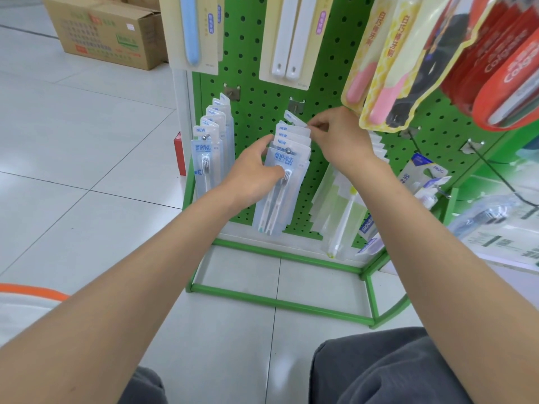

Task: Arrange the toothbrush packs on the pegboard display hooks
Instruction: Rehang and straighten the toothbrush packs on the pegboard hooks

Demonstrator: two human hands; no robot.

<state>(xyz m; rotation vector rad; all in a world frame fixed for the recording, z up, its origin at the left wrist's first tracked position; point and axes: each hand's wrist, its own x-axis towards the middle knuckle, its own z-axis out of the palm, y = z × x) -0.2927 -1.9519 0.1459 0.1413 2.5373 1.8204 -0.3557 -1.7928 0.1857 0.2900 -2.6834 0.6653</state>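
Looking down at a green pegboard stand on a tiled floor. Pretty much dead centre, a bunch of clear toothbrush packs with blue "NEW" tabs hangs off a metal hook. The left hand comes in from 7 o'clock and grips that bunch at its left edge, thumb laid across the front pack. The right hand, at about 1 o'clock of the bunch, has thumb and fingertips pinched on the top tab of the rearmost pack. That tab is tilted and sits just under the hook's base plate; can't tell if its hole is on the hook.

A second bunch of the same packs hangs at 9 o'clock of the first, apart from it. Clear pouches with a yellow-green brush hang at 4 o'clock. Up at 2 o'clock are pink toothbrush packs and red Colgate packs. A cardboard box is on the floor at 11 o'clock.
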